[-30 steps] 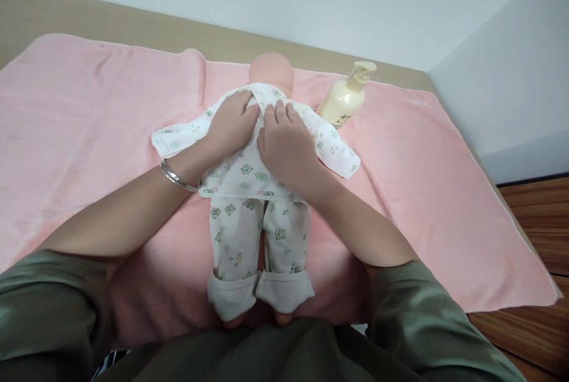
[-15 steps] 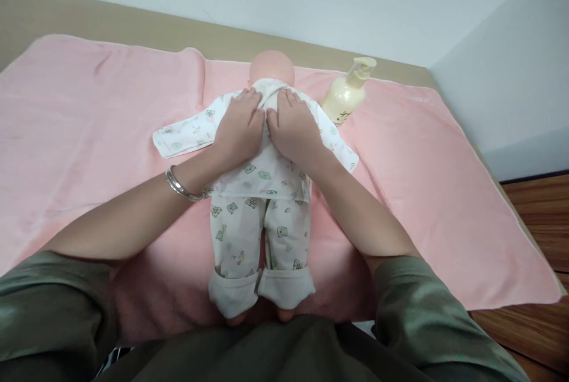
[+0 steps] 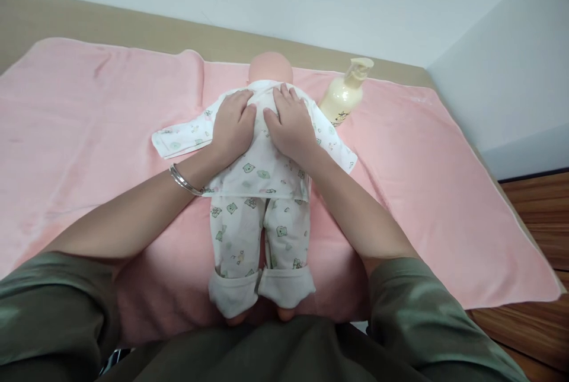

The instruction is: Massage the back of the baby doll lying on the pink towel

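A baby doll (image 3: 271,66) lies face down, its head away from me and its feet near my body. It wears a white printed top (image 3: 262,177) and matching trousers (image 3: 240,234) with turned-up cuffs. My left hand (image 3: 235,124) rests flat on the left side of the doll's upper back, fingers stretched out. On the right side of the back lies my right hand (image 3: 291,121), also flat, its fingers slightly spread. Both thumbs point inward with a small gap of cloth between them. The doll's face is hidden.
A pink blanket (image 3: 427,192) covers most of the table (image 3: 111,17) under the doll. Right of the doll's shoulder, a cream pump bottle (image 3: 343,94) stands close to its sleeve. A white wall (image 3: 284,2) runs along the back.
My hands have moved slightly apart on the doll's back, the left one outward to the left. The cloth between them looks smoother. The doll and bottle have stayed in place.
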Action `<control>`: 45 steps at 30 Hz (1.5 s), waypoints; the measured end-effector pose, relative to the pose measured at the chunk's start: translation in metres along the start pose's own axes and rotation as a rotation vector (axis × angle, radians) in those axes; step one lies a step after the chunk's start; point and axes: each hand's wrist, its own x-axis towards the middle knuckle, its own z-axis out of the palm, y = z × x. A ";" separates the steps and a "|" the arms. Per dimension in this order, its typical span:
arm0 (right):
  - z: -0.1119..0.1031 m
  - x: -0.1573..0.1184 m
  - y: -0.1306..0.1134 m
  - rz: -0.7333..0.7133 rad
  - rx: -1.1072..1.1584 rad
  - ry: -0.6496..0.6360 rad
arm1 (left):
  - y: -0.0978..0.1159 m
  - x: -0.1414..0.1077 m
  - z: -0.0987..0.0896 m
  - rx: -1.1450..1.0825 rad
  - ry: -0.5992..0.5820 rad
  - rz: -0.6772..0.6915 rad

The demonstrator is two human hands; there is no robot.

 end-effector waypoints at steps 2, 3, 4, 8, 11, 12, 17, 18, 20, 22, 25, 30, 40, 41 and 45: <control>0.003 -0.001 0.001 -0.005 0.001 0.033 | 0.001 -0.001 -0.001 0.021 -0.004 -0.008; 0.003 -0.002 0.000 -0.005 -0.004 0.040 | 0.002 -0.001 -0.001 0.033 -0.008 -0.008; 0.003 -0.004 -0.001 -0.006 -0.011 0.041 | 0.001 -0.002 -0.001 0.047 -0.009 -0.007; 0.002 -0.007 -0.002 -0.011 -0.028 0.037 | -0.001 -0.002 0.001 0.094 -0.007 0.036; 0.003 -0.006 0.000 -0.014 -0.039 0.022 | -0.001 -0.002 0.002 0.100 -0.001 0.048; 0.003 -0.006 0.000 -0.018 -0.038 0.016 | -0.001 -0.002 0.001 0.101 -0.006 0.048; 0.002 -0.006 -0.001 -0.024 -0.022 0.006 | 0.004 -0.002 0.000 0.142 -0.054 0.041; 0.000 -0.005 -0.001 -0.020 -0.033 -0.004 | 0.005 -0.003 0.000 0.156 -0.052 0.032; -0.004 -0.002 0.004 -0.042 -0.053 -0.046 | 0.010 -0.007 0.001 0.187 -0.045 0.022; -0.008 0.003 0.012 -0.105 -0.048 -0.098 | 0.017 -0.014 0.002 0.213 -0.049 0.048; -0.012 0.009 0.023 -0.180 -0.030 -0.126 | 0.026 -0.025 0.001 0.221 -0.082 0.132; -0.013 -0.006 0.000 -0.053 -0.113 -0.095 | 0.027 -0.018 -0.006 0.210 -0.146 0.113; -0.013 -0.032 -0.028 -0.078 -0.065 -0.069 | 0.014 0.005 -0.011 0.210 -0.147 0.003; -0.013 -0.024 -0.022 -0.052 -0.026 -0.079 | 0.013 0.002 -0.008 0.219 -0.126 0.025; -0.011 0.002 -0.001 0.026 0.032 -0.059 | 0.013 -0.013 0.002 0.201 -0.058 0.140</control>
